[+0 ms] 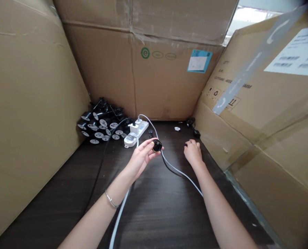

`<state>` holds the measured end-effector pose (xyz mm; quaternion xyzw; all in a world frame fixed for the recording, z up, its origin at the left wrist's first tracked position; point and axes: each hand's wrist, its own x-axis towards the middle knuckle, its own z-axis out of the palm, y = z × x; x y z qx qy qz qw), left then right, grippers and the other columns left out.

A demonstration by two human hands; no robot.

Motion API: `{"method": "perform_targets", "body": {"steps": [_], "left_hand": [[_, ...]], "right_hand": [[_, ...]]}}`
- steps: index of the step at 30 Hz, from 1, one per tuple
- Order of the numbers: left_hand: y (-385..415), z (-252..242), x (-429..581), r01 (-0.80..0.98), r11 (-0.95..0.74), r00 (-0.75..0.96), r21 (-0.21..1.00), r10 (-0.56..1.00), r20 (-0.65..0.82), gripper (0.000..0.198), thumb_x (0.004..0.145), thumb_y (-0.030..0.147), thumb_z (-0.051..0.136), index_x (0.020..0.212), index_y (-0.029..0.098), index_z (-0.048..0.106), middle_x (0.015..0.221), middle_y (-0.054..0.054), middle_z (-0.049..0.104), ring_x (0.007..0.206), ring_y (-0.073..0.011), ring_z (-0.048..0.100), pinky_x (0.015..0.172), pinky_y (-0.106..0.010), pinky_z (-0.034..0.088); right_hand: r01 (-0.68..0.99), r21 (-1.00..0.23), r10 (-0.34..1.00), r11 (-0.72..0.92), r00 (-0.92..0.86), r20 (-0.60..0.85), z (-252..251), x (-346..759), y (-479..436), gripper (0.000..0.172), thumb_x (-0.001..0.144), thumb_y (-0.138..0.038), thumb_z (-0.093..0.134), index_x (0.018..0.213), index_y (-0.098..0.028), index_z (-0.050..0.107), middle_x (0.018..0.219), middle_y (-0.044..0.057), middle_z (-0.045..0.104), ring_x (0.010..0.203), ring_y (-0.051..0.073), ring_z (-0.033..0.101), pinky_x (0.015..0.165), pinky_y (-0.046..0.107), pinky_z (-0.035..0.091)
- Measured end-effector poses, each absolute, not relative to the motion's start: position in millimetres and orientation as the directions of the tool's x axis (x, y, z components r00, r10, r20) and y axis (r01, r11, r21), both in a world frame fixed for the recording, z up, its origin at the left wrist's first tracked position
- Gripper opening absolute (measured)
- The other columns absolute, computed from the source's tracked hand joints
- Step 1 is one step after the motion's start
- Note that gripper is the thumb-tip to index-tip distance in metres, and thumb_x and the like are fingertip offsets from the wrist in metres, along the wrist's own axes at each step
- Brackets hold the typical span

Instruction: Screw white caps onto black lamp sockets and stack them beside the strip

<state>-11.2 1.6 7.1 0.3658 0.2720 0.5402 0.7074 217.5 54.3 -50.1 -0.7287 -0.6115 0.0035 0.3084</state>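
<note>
My left hand (145,154) holds a round black part (157,145) with a glossy, hollow-looking face, thumb on its edge and fingers beneath it. Over the right side of the dark table, my right hand (193,151) has its fingers bent and pressed together; whatever may be under the fingertips is hidden. A small white disc-like piece (177,129) lies beyond and between the hands. Small black objects (196,133) sit just past my right hand, beside the right box. Behind the held part is another small black item (150,132).
A white power strip (141,133) with plugs and cables stands left of centre; a grey cable (180,172) crosses the table (154,214). Several black cylinders with white ends (103,122) are piled at the back left. Cardboard boxes (166,86) enclose the back and both sides.
</note>
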Motion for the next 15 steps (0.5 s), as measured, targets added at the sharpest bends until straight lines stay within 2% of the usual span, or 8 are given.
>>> {"method": "perform_targets", "body": {"steps": [3,6,8,10,12,15], "left_hand": [[4.8,3.8,-13.3,-0.578,0.151,0.243,0.802,0.970,-0.007,0.029,0.079,0.028,0.060,0.103,0.014,0.057,0.098,-0.009,0.064,0.088,-0.0207,0.064,0.079,-0.029,0.049],[7.0,1.7,-14.4,-0.582,0.181,0.237,0.793,0.970,-0.048,0.024,0.079,0.029,0.059,0.097,0.013,0.055,0.095,-0.009,0.065,0.084,-0.0196,0.065,0.078,-0.029,0.049],[6.9,2.4,-14.3,-0.584,0.218,0.253,0.782,0.964,-0.080,0.024,0.080,0.031,0.058,0.095,0.013,0.053,0.092,-0.010,0.065,0.085,-0.0201,0.065,0.078,-0.030,0.049],[5.6,5.1,-14.1,-0.593,0.251,0.281,0.765,0.955,-0.096,0.024,0.080,0.032,0.057,0.094,0.013,0.052,0.091,-0.011,0.066,0.085,-0.0205,0.065,0.079,-0.030,0.049],[3.6,9.0,-14.0,-0.612,0.275,0.309,0.742,0.946,-0.096,0.022,0.079,0.028,0.058,0.096,0.015,0.050,0.092,-0.010,0.066,0.086,-0.0199,0.065,0.081,-0.030,0.048],[0.7,13.9,-14.0,-0.645,0.289,0.327,0.707,0.941,-0.085,0.024,0.077,0.020,0.059,0.098,0.018,0.046,0.096,-0.008,0.065,0.088,-0.0185,0.065,0.083,-0.030,0.047]], "right_hand": [[0.856,-0.517,0.883,0.024,0.224,0.412,-37.5,213.1,53.3,0.020,0.074,-0.012,0.048,0.074,-0.014,0.067,0.090,0.014,0.061,0.087,0.024,0.051,0.080,0.038,0.042],[0.789,-0.595,0.870,0.151,0.179,0.459,-20.1,199.5,47.1,0.019,0.078,-0.021,0.048,0.081,-0.015,0.066,0.087,0.008,0.063,0.077,0.017,0.054,0.076,0.032,0.044],[0.698,-0.674,0.875,0.241,0.145,0.462,-8.3,184.6,39.4,0.025,0.082,-0.031,0.045,0.088,-0.015,0.063,0.086,0.006,0.064,0.073,0.014,0.057,0.069,0.027,0.046],[0.334,-0.879,0.916,0.339,0.094,0.389,2.4,168.8,29.9,0.027,0.079,-0.038,0.051,0.089,-0.014,0.059,0.086,0.006,0.064,0.070,0.014,0.058,0.061,0.025,0.046],[0.078,-0.933,0.932,0.352,0.065,0.358,10.8,156.1,21.0,0.026,0.075,-0.036,0.058,0.090,-0.016,0.053,0.086,0.006,0.065,0.071,0.013,0.059,0.057,0.022,0.045],[-0.095,-0.947,0.951,0.308,0.040,0.306,17.8,146.1,12.5,0.031,0.073,-0.032,0.063,0.097,-0.017,0.051,0.088,0.005,0.066,0.072,0.012,0.060,0.057,0.021,0.046]]}}
